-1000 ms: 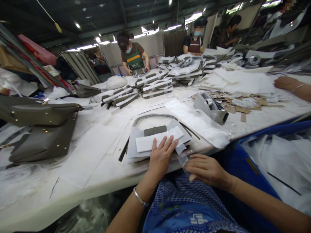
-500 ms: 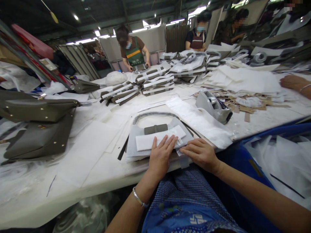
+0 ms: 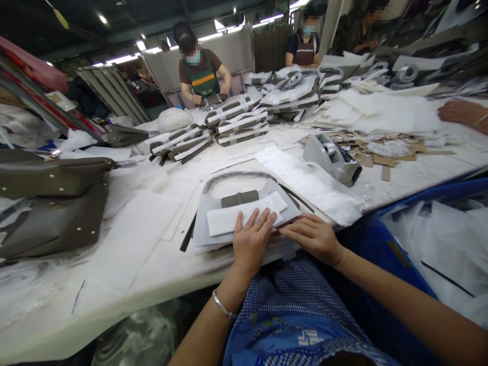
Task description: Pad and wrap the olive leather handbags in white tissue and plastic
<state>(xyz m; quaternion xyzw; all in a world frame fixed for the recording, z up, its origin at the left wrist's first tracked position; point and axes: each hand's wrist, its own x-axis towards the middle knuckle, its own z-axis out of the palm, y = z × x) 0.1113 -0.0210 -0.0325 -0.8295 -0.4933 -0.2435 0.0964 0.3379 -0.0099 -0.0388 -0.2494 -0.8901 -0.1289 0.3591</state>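
Observation:
A paper-wrapped handbag [image 3: 200, 236] lies at the table's near edge, its covered handle [image 3: 244, 175] arching away from me. On top rests a white foam strip [image 3: 224, 219], just below a grey-brown band [image 3: 240, 198]. My left hand [image 3: 252, 236] is open and lies flat, fingers spread over the foam strip. Beside it, my right hand [image 3: 314, 239] has its fingers together, closed on the wrapping paper [image 3: 290, 211] at the bag's near right edge; the thumb is hardly visible. Dark straps [image 3: 186, 234] stick out from beneath the bag.
A grey tape dispenser [image 3: 330, 157] stands behind a white padded sheet [image 3: 305, 183]. Brown handbags [image 3: 57, 208] sit left, wrapped bundles [image 3: 244, 122] behind. A blue bin [image 3: 373, 244] with plastic film is at right. Co-workers [image 3: 202, 71] work across the table; another person's hand [image 3: 461, 114] shows far right.
My left hand still lies on the foam strip. The right fingers have shifted slightly along the bag's edge, and the clear tape end seen there before no longer shows. The whole view has tilted slightly.

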